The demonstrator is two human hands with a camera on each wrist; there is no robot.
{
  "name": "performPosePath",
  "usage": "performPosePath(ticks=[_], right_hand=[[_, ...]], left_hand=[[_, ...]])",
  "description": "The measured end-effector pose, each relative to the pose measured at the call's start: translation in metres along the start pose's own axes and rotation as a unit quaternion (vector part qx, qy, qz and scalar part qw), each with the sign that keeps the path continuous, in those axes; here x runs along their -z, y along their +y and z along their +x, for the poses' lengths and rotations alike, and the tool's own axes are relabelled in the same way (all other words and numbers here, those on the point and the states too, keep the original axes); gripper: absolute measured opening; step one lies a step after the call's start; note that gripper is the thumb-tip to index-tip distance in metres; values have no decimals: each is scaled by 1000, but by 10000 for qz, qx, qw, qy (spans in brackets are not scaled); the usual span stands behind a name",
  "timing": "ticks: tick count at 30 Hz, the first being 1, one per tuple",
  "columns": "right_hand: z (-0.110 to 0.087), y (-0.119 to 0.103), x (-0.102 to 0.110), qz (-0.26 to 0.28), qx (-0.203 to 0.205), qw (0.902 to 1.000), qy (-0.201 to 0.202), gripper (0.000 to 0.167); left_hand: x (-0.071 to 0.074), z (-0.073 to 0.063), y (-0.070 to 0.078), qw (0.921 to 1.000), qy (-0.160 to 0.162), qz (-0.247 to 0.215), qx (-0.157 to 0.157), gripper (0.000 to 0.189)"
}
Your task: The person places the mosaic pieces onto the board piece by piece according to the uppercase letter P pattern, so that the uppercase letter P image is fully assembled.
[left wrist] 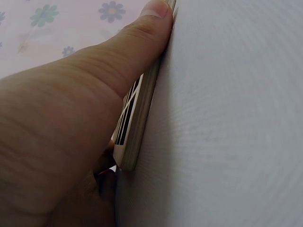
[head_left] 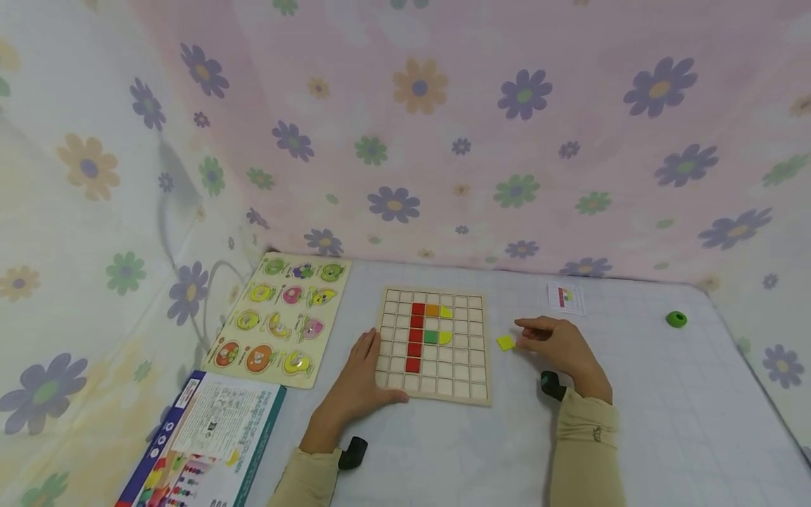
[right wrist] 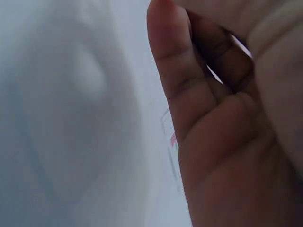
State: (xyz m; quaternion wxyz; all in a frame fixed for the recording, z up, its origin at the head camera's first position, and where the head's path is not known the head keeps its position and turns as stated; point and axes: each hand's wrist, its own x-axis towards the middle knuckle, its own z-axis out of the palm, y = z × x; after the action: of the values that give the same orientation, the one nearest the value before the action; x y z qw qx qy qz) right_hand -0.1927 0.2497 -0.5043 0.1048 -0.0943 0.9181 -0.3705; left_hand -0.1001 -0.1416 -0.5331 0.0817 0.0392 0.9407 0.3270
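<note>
My left hand (head_left: 356,386) steadies the wooden grid board (head_left: 475,394) at its left and near edges, fingers along the side and thumb straight at the front rim. The left wrist view shows that thumb (left wrist: 137,33) against the board's edge. On the board are a column of red square tiles (head_left: 415,336), an orange tile (head_left: 432,310), a green tile (head_left: 430,337) and yellow rounded tiles (head_left: 446,338). My right hand (head_left: 560,345) pinches a yellow square tile (head_left: 505,343) at its fingertips, right of the board. The right wrist view hides this tile.
A small pattern card (head_left: 566,299) lies beyond my right hand, with a green round object (head_left: 676,320) farther right. To the left are a picture puzzle board (head_left: 279,310) and a printed box (head_left: 218,429). Flowered cloth (head_left: 418,141) hangs behind the table.
</note>
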Motion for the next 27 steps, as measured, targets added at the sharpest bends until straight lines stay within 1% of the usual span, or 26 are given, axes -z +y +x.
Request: performPosePath(ticks=[5, 7, 11, 17, 22, 24, 27], right_hand=[[2, 8, -4, -49, -100, 9999, -73, 42], [3, 9, -7, -44, -149, 9998, -119, 43], [5, 11, -11, -80, -122, 9997, -214, 46], [8, 8, -13, -162, 7, 9994, -300, 41], [7, 5, -14, -236, 142, 9992, -289, 36], [7, 4, -15, -159, 171, 9993, -282, 37], [8, 5, -18, -77, 287, 9990, -345, 42]], left_hand=[[0, 0, 0, 10000, 15, -27, 3, 132], [-1, 0, 0, 10000, 6, -31, 11, 132], [0, 0, 1, 10000, -7, -13, -5, 131], [0, 1, -1, 10000, 2, 77, -55, 131], [1, 1, 0, 10000, -14, 75, -5, 132], [1, 1, 0, 10000, -36, 71, 38, 132], [1, 0, 0, 10000, -48, 42, 20, 133]])
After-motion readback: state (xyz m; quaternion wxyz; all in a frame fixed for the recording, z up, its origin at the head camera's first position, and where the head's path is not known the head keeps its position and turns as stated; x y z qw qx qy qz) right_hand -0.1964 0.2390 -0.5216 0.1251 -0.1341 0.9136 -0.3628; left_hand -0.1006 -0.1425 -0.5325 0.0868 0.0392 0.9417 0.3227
